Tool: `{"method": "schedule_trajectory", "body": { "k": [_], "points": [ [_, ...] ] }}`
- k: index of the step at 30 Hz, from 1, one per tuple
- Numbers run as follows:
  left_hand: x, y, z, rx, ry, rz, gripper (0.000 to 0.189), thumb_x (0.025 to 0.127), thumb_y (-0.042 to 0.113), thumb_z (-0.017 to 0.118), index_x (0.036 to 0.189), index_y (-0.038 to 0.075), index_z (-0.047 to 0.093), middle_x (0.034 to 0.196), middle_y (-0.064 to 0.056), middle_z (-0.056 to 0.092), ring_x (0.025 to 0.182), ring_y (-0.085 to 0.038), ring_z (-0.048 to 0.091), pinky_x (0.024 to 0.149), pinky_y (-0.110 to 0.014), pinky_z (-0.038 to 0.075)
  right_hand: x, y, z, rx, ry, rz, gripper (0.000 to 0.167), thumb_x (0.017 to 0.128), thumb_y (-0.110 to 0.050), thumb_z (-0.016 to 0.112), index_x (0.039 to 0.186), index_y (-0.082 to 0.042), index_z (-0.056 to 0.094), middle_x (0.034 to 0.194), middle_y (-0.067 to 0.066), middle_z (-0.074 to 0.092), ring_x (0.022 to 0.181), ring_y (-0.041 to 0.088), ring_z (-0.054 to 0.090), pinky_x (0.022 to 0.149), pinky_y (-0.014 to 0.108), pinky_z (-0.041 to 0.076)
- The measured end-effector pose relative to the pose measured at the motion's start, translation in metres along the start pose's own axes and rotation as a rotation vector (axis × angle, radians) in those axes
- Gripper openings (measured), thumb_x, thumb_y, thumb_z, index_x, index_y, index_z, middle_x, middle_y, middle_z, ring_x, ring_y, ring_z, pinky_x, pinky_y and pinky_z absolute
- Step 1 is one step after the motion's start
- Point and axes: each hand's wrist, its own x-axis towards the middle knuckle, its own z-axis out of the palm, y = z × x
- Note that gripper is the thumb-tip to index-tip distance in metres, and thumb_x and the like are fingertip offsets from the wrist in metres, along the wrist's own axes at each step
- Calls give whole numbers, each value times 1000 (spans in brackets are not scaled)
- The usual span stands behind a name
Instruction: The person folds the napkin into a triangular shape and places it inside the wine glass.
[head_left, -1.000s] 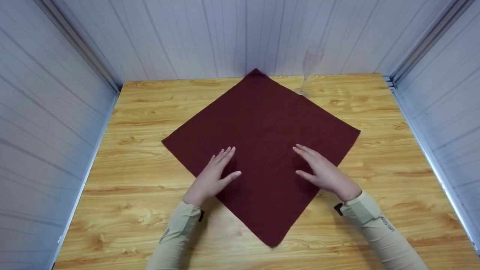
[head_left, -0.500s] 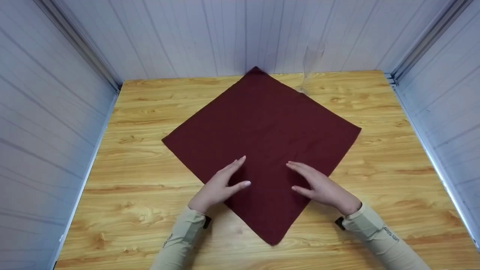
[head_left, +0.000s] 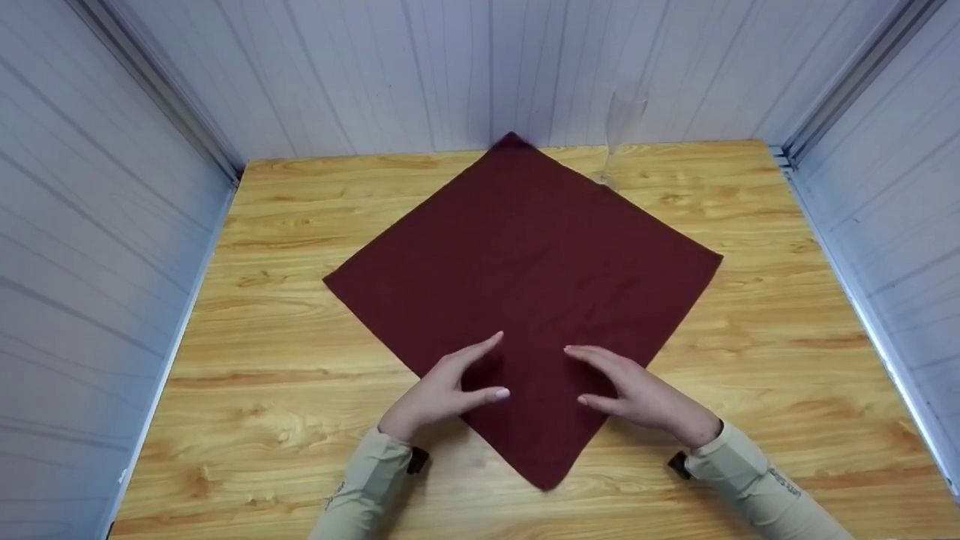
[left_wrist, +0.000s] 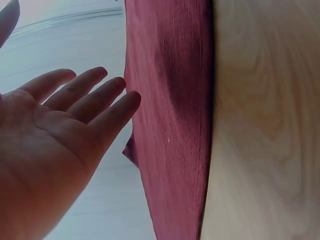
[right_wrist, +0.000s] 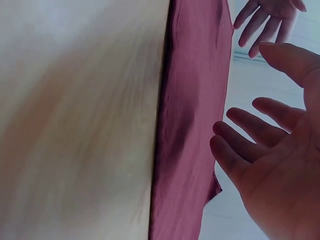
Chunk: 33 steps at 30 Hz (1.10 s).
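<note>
A dark red square cloth (head_left: 517, 262) lies spread on the wooden table, turned so one corner points to the near edge. Over its near left side hovers my left hand (head_left: 444, 386), fingers extended and thumb apart, holding nothing. Across from it my right hand (head_left: 637, 390) hangs above the near right side with relaxed, spread fingers. In the left wrist view the left palm (left_wrist: 50, 130) is raised off the cloth (left_wrist: 170, 135). The right wrist view has the right hand (right_wrist: 280, 135) apart from the cloth (right_wrist: 190, 110) too, with the left hand (right_wrist: 272, 17) beyond.
A clear stemmed glass (head_left: 622, 127) stands at the back, beside the cloth's upper right edge. The cloth's far corner reaches the back wall (head_left: 375, 75). Pale panels also enclose the wooden table (head_left: 262, 337) on the left and right.
Both hands have drawn back toward the near edge and come somewhat closer together above the cloth. The cloth lies as before.
</note>
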Motion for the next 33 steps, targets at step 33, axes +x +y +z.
{"method": "schedule_trajectory", "body": {
  "k": [33],
  "points": [
    [-13,-9,29,-379,-200,10,81,78,14,80,146,6,37,133,-16,54,123,-31,50,104,-43,38,-23,1,16,343,-123,65,71,78,-3,78,141,-6,44,132,6,56,123,24,49,102,37,39]
  ]
}}
